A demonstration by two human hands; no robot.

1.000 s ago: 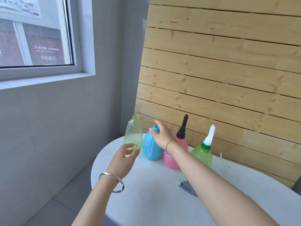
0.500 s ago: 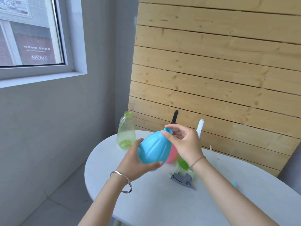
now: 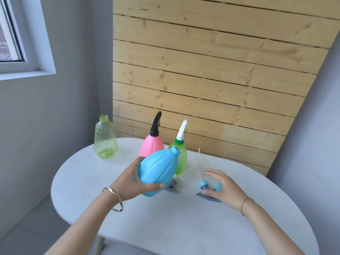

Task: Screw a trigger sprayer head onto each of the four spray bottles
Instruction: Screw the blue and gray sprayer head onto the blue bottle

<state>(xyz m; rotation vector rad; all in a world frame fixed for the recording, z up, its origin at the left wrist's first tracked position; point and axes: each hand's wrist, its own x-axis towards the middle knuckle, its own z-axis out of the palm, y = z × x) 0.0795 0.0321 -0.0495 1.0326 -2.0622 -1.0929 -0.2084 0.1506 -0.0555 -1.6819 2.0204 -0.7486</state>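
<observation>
My left hand [image 3: 128, 183] grips the blue bottle [image 3: 157, 170] by its base and holds it tilted above the table, its open neck pointing up and right. My right hand [image 3: 221, 187] rests over a blue and grey sprayer head [image 3: 205, 186] lying on the white table [image 3: 165, 218], fingers spread around it, thumb touching it. Behind stand a pink bottle [image 3: 151, 146] with a black sprayer head and a green bottle [image 3: 181, 157] with a white one. A clear yellow-green bottle [image 3: 105, 139] stands capless at the back left. A second grey sprayer head [image 3: 172, 186] lies partly hidden under the blue bottle.
A wooden slat wall [image 3: 202, 80] rises just behind the table. A grey wall with a window [image 3: 18, 43] is at the left. The table's rounded edge drops off at the left and front.
My right hand has let go of the blue bottle's neck and dropped to the sprayer head on the table. My left hand keeps the bottle, now more tilted.
</observation>
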